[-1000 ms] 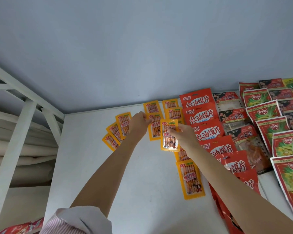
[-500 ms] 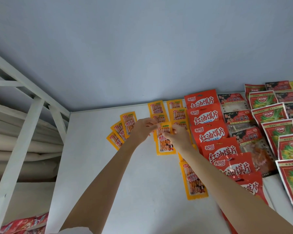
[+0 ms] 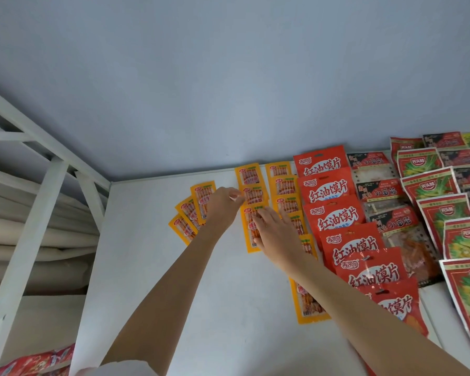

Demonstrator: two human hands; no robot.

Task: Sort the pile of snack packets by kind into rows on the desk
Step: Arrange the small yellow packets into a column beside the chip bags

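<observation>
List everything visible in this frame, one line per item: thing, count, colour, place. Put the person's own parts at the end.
orange packets: about ten visible, orange-yellow, two columns at desk centre plus a loose fan of three to the left
red packets: six, red with white lettering, overlapping column right of the orange ones
dark-labelled packets: about three, clear with dark red labels, next column right
green-pictured packets: at least five, red and green, far right
desk: one, white
wall: pale blue-grey, behind desk
frame: white beams, left
left hand: at the second packet of the left orange column
right hand: flat on the third packet there
</observation>
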